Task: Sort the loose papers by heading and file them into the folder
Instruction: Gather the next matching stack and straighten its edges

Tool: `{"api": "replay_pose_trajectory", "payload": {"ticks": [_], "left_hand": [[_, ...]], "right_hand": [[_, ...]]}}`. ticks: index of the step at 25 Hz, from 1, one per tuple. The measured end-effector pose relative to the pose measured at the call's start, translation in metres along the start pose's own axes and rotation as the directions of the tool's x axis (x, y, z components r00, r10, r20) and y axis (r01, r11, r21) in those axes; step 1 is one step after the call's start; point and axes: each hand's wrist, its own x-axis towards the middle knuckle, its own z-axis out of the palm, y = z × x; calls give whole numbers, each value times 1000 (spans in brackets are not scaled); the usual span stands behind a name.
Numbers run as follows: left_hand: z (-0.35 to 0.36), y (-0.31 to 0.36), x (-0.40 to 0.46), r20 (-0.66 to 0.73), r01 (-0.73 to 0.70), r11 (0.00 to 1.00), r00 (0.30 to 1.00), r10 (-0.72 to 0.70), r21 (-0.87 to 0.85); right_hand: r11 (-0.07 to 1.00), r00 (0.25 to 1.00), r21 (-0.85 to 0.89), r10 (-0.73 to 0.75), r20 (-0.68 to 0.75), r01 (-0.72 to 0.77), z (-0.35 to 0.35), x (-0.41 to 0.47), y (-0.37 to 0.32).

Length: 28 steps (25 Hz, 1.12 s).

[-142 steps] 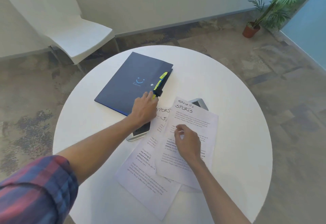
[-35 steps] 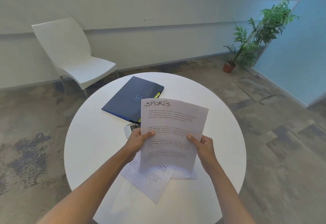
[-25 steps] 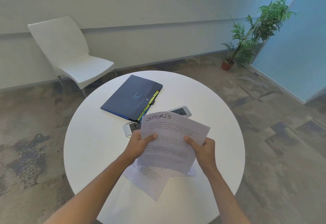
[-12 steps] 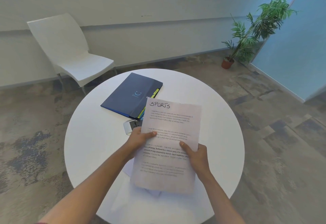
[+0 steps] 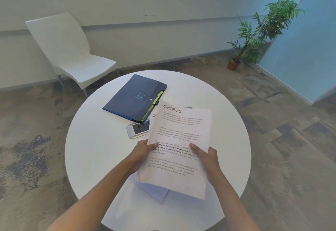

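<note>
White printed sheet headed "SPORTS" (image 5: 179,145) is held above the round white counter (image 5: 94,145), left hand (image 5: 142,153) and right hand (image 5: 209,158) pinching its edges, fingers curled; dark blue tabbed folder (image 5: 134,98) lies closed beyond.

My left hand (image 5: 141,153) and right hand (image 5: 209,160) pinch the "SPORTS" sheet (image 5: 179,149) above the round white table (image 5: 94,150), near the navy folder (image 5: 134,97) and phone (image 5: 137,130).

Round white table (image 5: 94,150) on mottled grey-brown carpet (image 5: 283,140). White chair (image 5: 72,56) against pale wall — window strip above. Potted plant (image 5: 261,29) beside blue partition (image 5: 309,49) — daylight.
</note>
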Motion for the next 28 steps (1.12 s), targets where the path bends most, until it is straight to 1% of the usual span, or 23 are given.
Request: {"api": "replay_pose_trajectory", "payload": {"ticks": [2, 4, 5, 7, 8, 9, 10, 11, 12, 13, 14, 15, 18, 19, 20, 22, 24, 26, 28], "left_hand": [[0, -5, 4, -23, 9, 1000, 1000, -9, -2], [0, -12, 11, -52, 22, 999, 998, -21, 27], [-1, -16, 15, -94, 43, 998, 995, -39, 38], [-8, -26, 26, -228, 115, 992, 969, -98, 61], [-14, -32, 32, -300, 146, 985, 948, -110, 98], [-21, -40, 38, -363, 174, 964, 927, -91, 201], [-27, -47, 43, -412, 210, 906, 910, -43, 368], [-31, -53, 47, -439, 256, 796, 899, 13, 549], [-34, -58, 49, -454, 296, 662, 888, 75, 689], [-36, -62, 50, -464, 325, 551, 876, 130, 768], [-37, -64, 49, -472, 346, 478, 865, 170, 807], [-38, -66, 50, -477, 359, 436, 857, 196, 825], [-42, -69, 52, -449, 355, 352, 862, 236, 866], [-43, -70, 54, -447, 352, 356, 864, 233, 866], [-44, -68, 55, -452, 346, 393, 864, 221, 852], [-50, -65, 55, -466, 324, 524, 870, 161, 787], [-57, -64, 55, -450, 301, 649, 890, 73, 698], [-65, -65, 55, -374, 217, 745, 926, 47, 631], [-70, -63, 49, -242, 88, 824, 968, 61, 560]], "right_hand": [[999, 1000, -38, 13, 7, -13, 0, -2, 6], [997, 1000, -77, 9, -27, -11, -5, -4, 13], [996, 999, -91, 6, -46, -10, -9, -5, 16], [995, 997, -97, 2, -77, -10, -21, -6, 19], [995, 996, -94, 3, -92, -11, -29, -6, 19], [996, 993, -92, 5, -114, -16, -37, -6, 18], [996, 990, -90, 6, -139, -18, -46, -6, 17], [996, 986, -89, 4, -165, -19, -54, -5, 16], [996, 982, -89, 1, -186, -17, -61, -5, 15], [996, 979, -93, -7, -202, -12, -68, -5, 15], [995, 976, -98, -17, -215, -4, -73, -5, 14], [995, 974, -100, -24, -225, 2, -77, -6, 14], [995, 971, -99, -35, -235, 12, -83, -8, 13], [995, 971, -100, -37, -235, 14, -84, -10, 13], [995, 972, -100, -37, -231, 14, -83, -11, 13], [995, 975, -98, -29, -221, 8, -83, -12, 17], [996, 979, -94, -16, -205, -4, -80, -13, 18], [996, 984, -87, 2, -178, -17, -77, -14, 18], [997, 991, -76, 19, -131, -30, -72, -16, 16]]}}
